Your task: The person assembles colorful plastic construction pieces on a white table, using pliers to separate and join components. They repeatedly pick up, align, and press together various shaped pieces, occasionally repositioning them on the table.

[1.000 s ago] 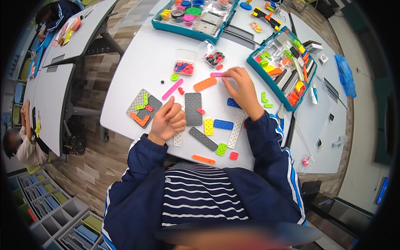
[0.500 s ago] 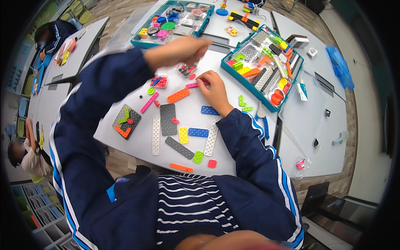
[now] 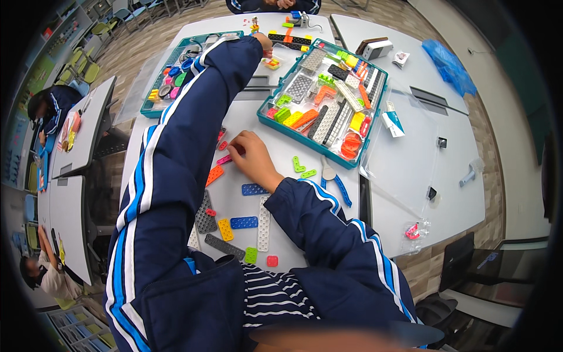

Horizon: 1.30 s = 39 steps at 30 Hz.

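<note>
Strip (image 3: 223, 160), pink, pinched by right hand (image 3: 251, 154); left hand (image 3: 265, 46) near table's (image 3: 240, 117) far edge, closure cannot be determined.

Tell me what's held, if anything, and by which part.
The right hand touches the pink strip's right end, perhaps pinching it. Left hand: cannot tell.

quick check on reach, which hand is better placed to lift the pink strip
Most likely the right hand: it is at one end of the pink strip, while the left hand is stretched far forward near the black beam.
</note>
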Each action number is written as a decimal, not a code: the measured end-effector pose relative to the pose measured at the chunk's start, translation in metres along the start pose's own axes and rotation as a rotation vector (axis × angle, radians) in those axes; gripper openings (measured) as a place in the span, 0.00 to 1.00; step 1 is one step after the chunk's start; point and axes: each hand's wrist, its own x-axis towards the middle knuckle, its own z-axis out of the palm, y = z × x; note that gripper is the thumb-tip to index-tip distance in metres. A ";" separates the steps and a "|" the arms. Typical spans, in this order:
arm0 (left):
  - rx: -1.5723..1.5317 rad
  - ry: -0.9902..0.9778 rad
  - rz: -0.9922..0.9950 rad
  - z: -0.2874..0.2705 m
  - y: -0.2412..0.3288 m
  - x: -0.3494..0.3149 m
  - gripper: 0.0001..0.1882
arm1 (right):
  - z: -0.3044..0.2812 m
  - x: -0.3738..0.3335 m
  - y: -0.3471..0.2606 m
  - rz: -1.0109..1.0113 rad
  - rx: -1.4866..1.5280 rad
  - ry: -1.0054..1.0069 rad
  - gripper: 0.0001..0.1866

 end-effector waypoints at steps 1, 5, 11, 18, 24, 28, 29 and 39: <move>0.388 -0.004 0.110 0.004 0.003 0.010 0.10 | 0.001 0.001 0.000 -0.035 -0.026 0.025 0.06; 1.342 -0.050 0.403 0.005 0.016 0.039 0.04 | 0.002 0.001 0.001 -0.046 -0.047 0.032 0.07; 0.913 0.111 0.262 -0.001 0.016 0.039 0.09 | 0.002 0.001 0.002 -0.025 -0.041 0.019 0.06; 1.110 0.050 0.552 0.009 0.028 -0.135 0.14 | 0.006 0.002 0.013 -0.086 -0.069 0.058 0.05; 1.266 -0.043 0.716 -0.050 -0.022 -0.389 0.18 | 0.004 0.005 0.022 -0.024 -0.047 -0.009 0.08; 1.357 -0.074 0.658 -0.109 -0.114 -0.542 0.21 | 0.000 0.006 0.022 -0.014 -0.030 -0.041 0.08; 1.184 0.196 0.771 -0.101 -0.161 -0.573 0.18 | -0.001 0.006 0.021 -0.015 -0.046 -0.057 0.08; 0.624 0.122 0.726 -0.054 -0.324 -0.647 0.27 | -0.053 -0.024 -0.091 -0.214 -0.282 -0.341 0.10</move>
